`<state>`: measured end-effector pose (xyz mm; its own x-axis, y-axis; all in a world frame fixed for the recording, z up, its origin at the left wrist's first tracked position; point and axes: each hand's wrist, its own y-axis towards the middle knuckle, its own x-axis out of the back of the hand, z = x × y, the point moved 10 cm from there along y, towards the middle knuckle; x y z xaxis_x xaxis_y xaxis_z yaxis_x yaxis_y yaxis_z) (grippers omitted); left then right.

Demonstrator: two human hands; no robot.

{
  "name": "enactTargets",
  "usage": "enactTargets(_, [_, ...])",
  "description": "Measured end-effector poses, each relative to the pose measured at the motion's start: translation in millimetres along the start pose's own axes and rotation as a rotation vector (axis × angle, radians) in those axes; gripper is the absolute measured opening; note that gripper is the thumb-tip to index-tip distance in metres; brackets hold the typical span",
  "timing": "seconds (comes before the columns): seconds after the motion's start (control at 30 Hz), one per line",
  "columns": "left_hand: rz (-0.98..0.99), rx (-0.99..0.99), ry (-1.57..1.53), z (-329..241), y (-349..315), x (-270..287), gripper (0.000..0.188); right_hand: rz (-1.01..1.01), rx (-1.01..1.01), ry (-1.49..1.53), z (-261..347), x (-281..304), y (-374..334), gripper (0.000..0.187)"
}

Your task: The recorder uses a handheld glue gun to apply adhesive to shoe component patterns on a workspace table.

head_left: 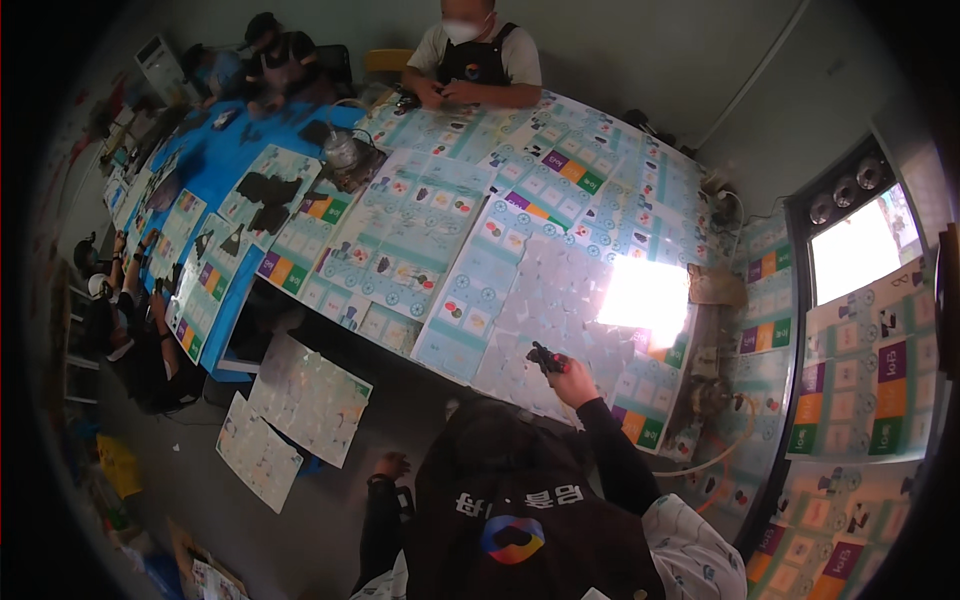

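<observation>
My right hand (574, 384) is closed around a small black object with red parts (545, 359), whose exact kind I cannot make out. It is over the near edge of a table covered with printed sheets, on a greyish, shiny sheet (540, 300). My left hand (391, 464) hangs low beside my body, off the table, with a dark band at its wrist. Its fingers look loosely apart and nothing shows in them. A dark apron (500, 500) covers my front.
Across the table a masked person (472, 55) handles something small and dark. A metal pot-like device (342, 150) stands on the table. Printed boards (310, 395) lie low at left. More people sit by a blue table (200, 150). A bright window (866, 245) is at right.
</observation>
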<state>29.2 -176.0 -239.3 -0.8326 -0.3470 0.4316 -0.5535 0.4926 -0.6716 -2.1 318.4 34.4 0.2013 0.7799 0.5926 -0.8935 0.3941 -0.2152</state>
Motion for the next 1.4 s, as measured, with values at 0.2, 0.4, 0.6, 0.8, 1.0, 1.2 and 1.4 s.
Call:
enactTargets(0.2, [-0.07, 0.327, -0.461, 9.1, -0.4, 16.8, 0.026, 0.0, -0.03, -0.075, 13.9, 5.9, -3.7, 0.015])
enactTargets(0.4, [0.062, 0.449, -0.693, 61.4, -20.6, -34.9, 0.03, 0.037, -0.064, -0.093, 20.3, -6.3, 5.6, 0.017])
enactTargets(0.6, [0.038, 0.296, -0.404, 52.7, -31.7, -33.8, 0.043, 0.07, -0.134, -0.08, 11.9, -8.2, 6.5, 0.02])
enactTargets(0.8, [-0.02, 0.192, -0.371, 36.2, -26.9, -24.5, 0.028, -0.098, -0.117, 0.006, 18.4, 5.9, 21.3, 0.017])
enactTargets(1.0, [-0.059, 0.257, -0.439, 31.6, -22.7, -15.8, 0.04, -0.169, -0.008, -0.021, 9.0, 6.0, 34.5, 0.016])
enactTargets(1.2, [-0.105, 0.061, 0.057, 24.7, -22.8, -14.3, 0.038, -0.068, -0.047, -0.122, 16.9, -1.6, 37.6, 0.015])
enactTargets(1.4, [-0.006, 0.142, 0.208, 11.4, -24.6, -21.3, 0.034, -0.052, -0.063, -0.095, 6.2, 0.2, 36.5, 0.015])
